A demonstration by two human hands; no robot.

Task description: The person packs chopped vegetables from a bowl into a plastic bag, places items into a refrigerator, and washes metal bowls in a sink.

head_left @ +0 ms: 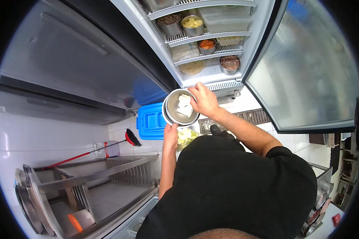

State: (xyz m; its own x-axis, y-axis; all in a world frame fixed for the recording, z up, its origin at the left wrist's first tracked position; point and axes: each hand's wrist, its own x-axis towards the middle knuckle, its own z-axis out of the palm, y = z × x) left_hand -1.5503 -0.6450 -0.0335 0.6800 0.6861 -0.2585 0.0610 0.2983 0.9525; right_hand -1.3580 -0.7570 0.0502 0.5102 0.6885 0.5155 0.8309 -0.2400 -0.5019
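Note:
Before the open fridge I hold a round metal container (172,106) that seems nested in another white-rimmed one. White chunks of food (184,106) lie inside it. My left hand (170,136) is closed on the lower rim. At the upper right rim my right hand (203,100) is closed, its fingertips over the edge and close to the white chunks. Whether they also touch the food cannot be made out. Just below the containers, pale green cut pieces (186,136) show in what looks like clear plastic, partly hidden by my body.
Fridge shelves (211,38) carry metal tubs of food, including orange pieces (206,44) and minced meat (229,63). The fridge's glass door (307,71) stands open at right. A blue lidded bin (152,121) is behind the containers. A broom (131,138) and steel rack (107,175) are at left.

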